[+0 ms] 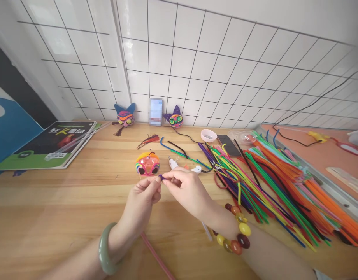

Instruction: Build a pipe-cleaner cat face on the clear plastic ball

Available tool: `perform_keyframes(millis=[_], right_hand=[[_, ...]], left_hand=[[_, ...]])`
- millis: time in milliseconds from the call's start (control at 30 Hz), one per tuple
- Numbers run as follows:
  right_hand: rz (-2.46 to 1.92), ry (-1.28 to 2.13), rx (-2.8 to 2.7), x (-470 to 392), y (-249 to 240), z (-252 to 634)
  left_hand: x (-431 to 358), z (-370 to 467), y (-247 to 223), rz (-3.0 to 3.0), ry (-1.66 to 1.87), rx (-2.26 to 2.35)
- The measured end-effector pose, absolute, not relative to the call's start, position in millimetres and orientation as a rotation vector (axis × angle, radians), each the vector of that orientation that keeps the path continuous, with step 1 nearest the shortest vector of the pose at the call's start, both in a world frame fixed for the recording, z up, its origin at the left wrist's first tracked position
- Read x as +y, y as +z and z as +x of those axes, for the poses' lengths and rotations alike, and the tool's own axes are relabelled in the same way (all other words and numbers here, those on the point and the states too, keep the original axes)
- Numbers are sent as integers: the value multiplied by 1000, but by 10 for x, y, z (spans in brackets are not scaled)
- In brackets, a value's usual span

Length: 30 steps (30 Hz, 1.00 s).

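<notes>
Left hand (145,190) and right hand (187,188): thumbs and forefingers pinched together, both gripping a small dark-purple piece (160,177) above the light wooden counter (79,210). Just beyond: rounded, multicoloured ornament (148,163); white plastic glue gun (173,163) to its right (partly hidden by the right hand).

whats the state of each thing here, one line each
left hand: pinching purple piece
right hand: pinching the same piece
bright ornament: resting, partly covered
glue gun: lying down, power unclear
far phone: upright, screen lit
near phone: flat, screen dark
magazine: closed, lying flat
pink bowl: upright, holding bits
pipe cleaners: loosely spread
</notes>
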State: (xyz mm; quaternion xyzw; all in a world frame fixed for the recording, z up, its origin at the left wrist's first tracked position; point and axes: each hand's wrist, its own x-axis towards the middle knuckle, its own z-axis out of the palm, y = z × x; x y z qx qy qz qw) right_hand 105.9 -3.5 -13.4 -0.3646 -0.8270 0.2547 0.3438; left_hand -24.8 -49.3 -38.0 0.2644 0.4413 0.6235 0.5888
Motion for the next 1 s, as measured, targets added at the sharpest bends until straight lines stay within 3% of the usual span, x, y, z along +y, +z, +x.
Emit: perform_keyframes(millis=[267,467,833,1000], right_hand=[[-882,547,-2245,-7,-77,1096],[-839,530,-2494,138,69,1282],[-726,736,-2841,185,206,1423],[-770,715,-2780,171,181,1390]], left_hand=[[-490,-217,-393,551,1407,1004],[-474,-286,-340,586,1183,907],[-418,-362,-323,1062,788,1082],[-406,-380,-346,1101,862,1126]])
